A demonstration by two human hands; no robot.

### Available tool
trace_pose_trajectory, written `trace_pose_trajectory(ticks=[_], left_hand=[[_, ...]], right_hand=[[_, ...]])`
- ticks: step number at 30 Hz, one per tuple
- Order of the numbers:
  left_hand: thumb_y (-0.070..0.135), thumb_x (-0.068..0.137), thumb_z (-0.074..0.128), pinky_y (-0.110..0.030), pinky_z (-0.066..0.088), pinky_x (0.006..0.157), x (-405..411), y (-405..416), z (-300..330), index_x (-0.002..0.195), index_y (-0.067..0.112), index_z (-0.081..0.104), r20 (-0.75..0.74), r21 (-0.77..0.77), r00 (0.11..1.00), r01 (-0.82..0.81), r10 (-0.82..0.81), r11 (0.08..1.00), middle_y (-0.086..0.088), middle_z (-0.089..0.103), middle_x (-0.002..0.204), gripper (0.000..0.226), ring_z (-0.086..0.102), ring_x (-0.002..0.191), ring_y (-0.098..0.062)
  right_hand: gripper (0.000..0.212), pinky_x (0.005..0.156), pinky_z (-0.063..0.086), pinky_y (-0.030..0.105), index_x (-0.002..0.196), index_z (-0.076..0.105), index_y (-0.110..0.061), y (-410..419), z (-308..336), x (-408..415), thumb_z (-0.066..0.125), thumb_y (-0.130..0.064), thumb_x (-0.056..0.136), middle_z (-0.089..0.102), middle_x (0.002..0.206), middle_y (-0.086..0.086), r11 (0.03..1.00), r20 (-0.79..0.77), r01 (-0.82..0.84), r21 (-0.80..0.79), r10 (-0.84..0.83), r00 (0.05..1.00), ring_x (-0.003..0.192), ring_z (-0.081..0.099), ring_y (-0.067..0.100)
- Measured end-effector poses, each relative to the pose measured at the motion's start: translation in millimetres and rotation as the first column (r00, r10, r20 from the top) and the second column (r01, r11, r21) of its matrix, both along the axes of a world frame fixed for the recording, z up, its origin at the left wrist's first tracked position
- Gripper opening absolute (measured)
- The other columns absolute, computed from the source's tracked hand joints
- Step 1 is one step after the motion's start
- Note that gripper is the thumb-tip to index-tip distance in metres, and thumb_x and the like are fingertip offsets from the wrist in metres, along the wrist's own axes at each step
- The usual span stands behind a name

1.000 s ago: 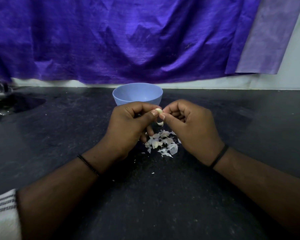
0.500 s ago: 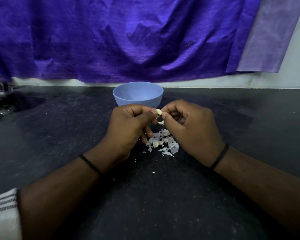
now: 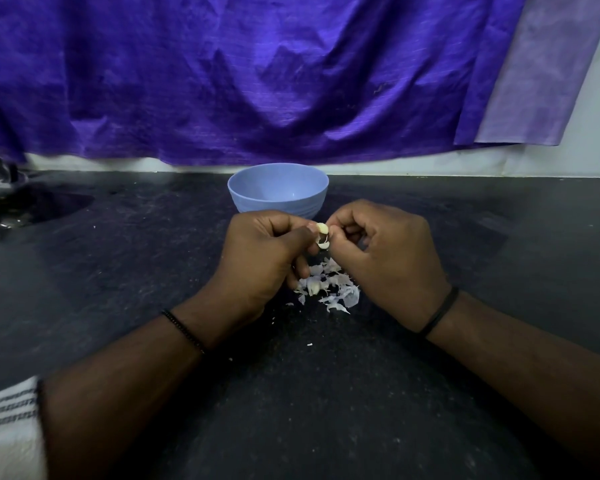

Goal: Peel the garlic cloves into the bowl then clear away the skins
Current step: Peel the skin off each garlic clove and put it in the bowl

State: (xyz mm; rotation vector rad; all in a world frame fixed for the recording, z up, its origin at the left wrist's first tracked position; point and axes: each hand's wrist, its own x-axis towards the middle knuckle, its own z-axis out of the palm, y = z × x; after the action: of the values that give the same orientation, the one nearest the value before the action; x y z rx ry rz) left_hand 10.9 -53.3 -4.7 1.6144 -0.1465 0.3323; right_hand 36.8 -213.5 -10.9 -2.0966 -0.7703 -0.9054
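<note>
Just in front of the blue bowl (image 3: 277, 192), the left hand (image 3: 264, 261) and the right hand (image 3: 385, 258) both pinch one garlic clove (image 3: 322, 234) between them, above the pile of skins (image 3: 329, 289) on the dark counter (image 3: 326, 393). To peel it well, the left should hold tight while the right pulls the loose skin down and away. Then the bare clove can drop in the bowl.

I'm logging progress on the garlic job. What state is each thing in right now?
Garlic clove: partly peeled, pinched between both hands.
Left hand: grips the clove.
Right hand: pinches the clove's skin.
Bowl: upright behind the hands; contents cannot be seen.
Skins: loose pile on the counter, not cleared.
</note>
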Motion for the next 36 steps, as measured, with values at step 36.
trace_pose_trajectory(ticks=[36], left_hand=[[0.003, 0.093, 0.064, -0.021, 0.048, 0.043, 1.4, 8.0, 7.7, 0.091, -0.002, 0.071, -0.017, 0.149, 0.993, 0.115, -0.113, 0.982, -0.011, 0.071, 0.069, 0.009, 0.064, 0.053, -0.016]], right_hand=[[0.011, 0.053, 0.043, 0.017, 0.077, 0.066, -0.012, -0.9, -5.7, 5.8, 0.07, -0.005, 0.083, 0.064, 0.064, 0.0, 0.948, -0.359, -0.202, 0.248, 0.283, 0.889, 0.055, 0.052, 0.003]])
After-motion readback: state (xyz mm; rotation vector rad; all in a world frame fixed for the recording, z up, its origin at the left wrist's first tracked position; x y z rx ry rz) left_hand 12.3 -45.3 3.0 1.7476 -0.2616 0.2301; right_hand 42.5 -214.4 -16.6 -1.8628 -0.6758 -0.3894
